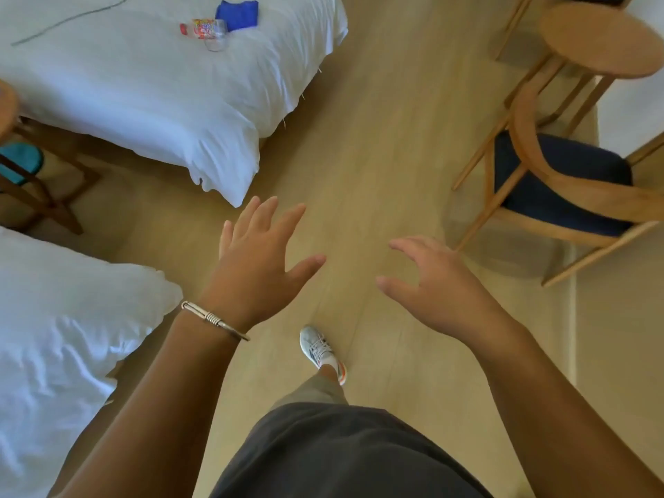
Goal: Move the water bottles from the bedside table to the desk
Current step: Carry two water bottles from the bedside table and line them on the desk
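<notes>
Both my hands hover over the wooden floor with nothing in them. My left hand (260,246), a silver bracelet on its wrist, has its fingers spread and straight. My right hand (436,285) is relaxed with its fingers slightly bent. A small plastic bottle (201,28) with a red cap and a colourful label lies on its side on the far bed (143,88), well beyond both hands. A wooden bedside table (7,106) shows only partly at the left edge. No desk is in view.
A second white bed (54,336) lies at the lower left. A blue cloth (238,14) and a clear glass (217,39) rest beside the bottle. A round wooden table (603,37) and a wooden chair with a dark blue seat (560,188) stand at the right. My foot (321,350) steps on the floor (377,156).
</notes>
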